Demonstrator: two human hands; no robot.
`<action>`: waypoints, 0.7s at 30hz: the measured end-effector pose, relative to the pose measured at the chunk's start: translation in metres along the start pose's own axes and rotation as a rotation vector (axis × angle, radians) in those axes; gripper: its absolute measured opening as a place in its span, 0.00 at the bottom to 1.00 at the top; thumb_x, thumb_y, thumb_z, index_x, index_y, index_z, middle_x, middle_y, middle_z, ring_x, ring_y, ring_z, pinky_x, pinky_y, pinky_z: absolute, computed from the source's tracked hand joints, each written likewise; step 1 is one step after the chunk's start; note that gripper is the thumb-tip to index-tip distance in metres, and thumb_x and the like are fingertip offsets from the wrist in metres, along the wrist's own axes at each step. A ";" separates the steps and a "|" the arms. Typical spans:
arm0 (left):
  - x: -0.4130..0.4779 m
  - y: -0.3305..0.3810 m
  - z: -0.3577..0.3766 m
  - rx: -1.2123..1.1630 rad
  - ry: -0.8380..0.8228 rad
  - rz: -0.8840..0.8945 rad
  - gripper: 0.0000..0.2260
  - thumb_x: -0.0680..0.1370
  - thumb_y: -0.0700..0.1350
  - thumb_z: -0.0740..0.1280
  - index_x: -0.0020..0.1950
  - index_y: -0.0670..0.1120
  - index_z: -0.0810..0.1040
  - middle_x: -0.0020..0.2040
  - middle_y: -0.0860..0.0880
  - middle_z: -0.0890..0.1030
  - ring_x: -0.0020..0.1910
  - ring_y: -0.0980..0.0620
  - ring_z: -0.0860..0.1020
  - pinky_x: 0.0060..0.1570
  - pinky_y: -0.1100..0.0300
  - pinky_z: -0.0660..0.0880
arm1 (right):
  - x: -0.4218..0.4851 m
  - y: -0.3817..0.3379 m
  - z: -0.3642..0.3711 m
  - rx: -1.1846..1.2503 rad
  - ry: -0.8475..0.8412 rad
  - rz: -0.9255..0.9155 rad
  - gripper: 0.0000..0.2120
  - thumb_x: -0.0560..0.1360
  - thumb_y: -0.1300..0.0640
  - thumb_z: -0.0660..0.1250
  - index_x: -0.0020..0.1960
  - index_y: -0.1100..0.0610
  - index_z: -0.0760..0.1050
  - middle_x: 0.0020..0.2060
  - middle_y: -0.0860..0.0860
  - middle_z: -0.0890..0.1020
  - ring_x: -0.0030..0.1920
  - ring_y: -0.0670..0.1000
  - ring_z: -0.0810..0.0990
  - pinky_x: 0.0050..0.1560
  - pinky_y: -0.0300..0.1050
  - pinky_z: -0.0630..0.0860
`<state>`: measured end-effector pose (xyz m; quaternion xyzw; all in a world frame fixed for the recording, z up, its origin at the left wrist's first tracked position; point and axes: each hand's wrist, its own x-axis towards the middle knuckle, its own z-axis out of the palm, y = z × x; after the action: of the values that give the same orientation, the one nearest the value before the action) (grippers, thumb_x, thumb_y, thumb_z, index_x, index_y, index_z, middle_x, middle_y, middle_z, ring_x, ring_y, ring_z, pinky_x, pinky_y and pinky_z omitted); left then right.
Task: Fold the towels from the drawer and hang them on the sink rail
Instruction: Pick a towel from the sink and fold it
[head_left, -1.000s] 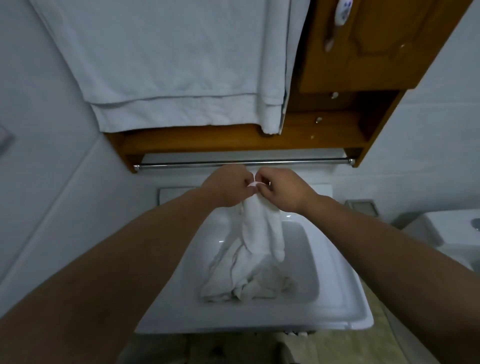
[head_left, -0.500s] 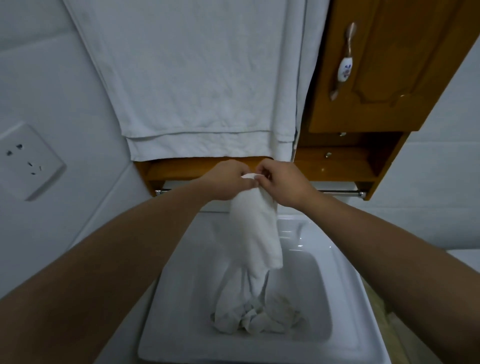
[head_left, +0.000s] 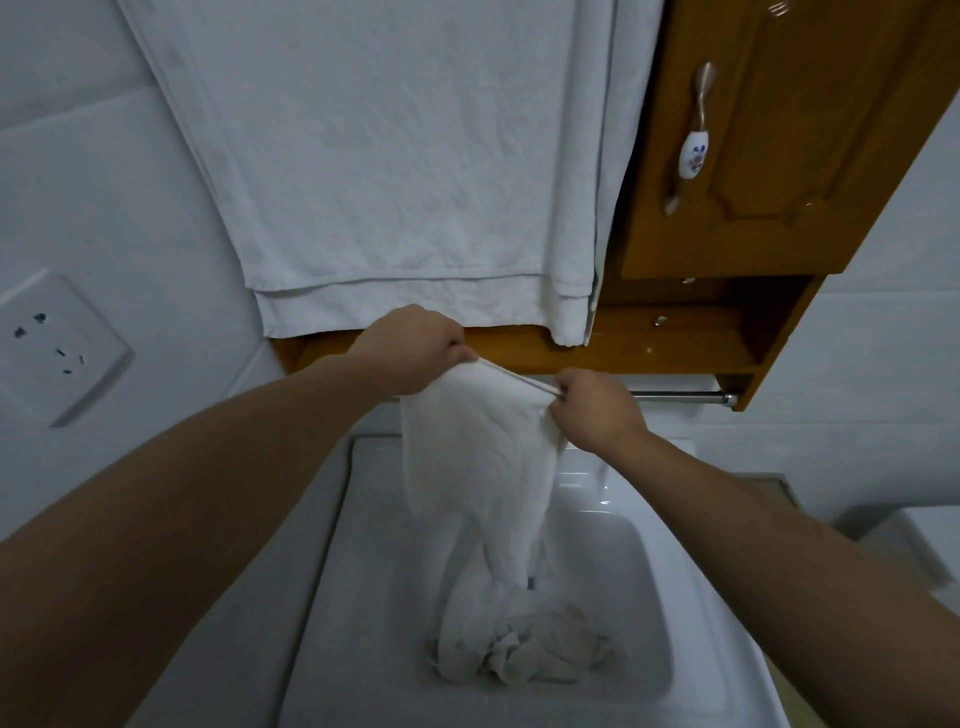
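Two hands hold one white towel (head_left: 483, 457) up over the sink (head_left: 332, 597). The left hand (head_left: 415, 348) is curled knuckles-up and pinches the towel's top edge at its left end. The right hand (head_left: 597, 410), a little lower and to the right, pinches the same edge with curled fingers. The edge runs taut between them, sloping down to the right. Both forearms reach forward from the lower corners. The cloth hangs from the grips, and its lower end lies crumpled in the basin. The rail (head_left: 675, 397) shows just behind the right hand, under the cabinet (head_left: 779, 156). Large towels (head_left: 389, 182) hang above. A socket (head_left: 52, 348) sits on the left wall.
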<state>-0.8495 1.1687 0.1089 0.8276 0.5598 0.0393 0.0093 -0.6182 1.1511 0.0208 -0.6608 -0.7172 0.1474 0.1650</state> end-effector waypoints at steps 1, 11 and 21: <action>-0.002 -0.006 -0.004 0.018 0.005 -0.004 0.14 0.80 0.59 0.59 0.43 0.53 0.78 0.39 0.52 0.79 0.41 0.51 0.75 0.41 0.56 0.68 | -0.001 0.006 -0.002 -0.012 0.003 0.031 0.05 0.74 0.60 0.63 0.44 0.55 0.77 0.36 0.51 0.78 0.38 0.54 0.77 0.36 0.45 0.74; -0.015 -0.070 -0.022 0.122 0.087 -0.222 0.16 0.81 0.58 0.59 0.46 0.49 0.79 0.46 0.48 0.81 0.46 0.47 0.74 0.43 0.54 0.69 | -0.007 0.070 -0.040 -0.018 0.020 0.220 0.06 0.78 0.61 0.64 0.44 0.54 0.77 0.35 0.51 0.78 0.35 0.49 0.76 0.33 0.42 0.69; -0.013 -0.057 -0.020 0.017 0.145 -0.248 0.15 0.79 0.58 0.63 0.49 0.48 0.80 0.51 0.43 0.82 0.52 0.44 0.77 0.46 0.54 0.69 | -0.008 0.052 -0.079 0.225 0.083 0.047 0.05 0.78 0.58 0.66 0.44 0.53 0.79 0.40 0.49 0.80 0.41 0.47 0.76 0.36 0.40 0.69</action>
<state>-0.9085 1.1773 0.1252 0.7470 0.6575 0.0927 -0.0333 -0.5365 1.1471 0.0695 -0.6604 -0.6729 0.2032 0.2641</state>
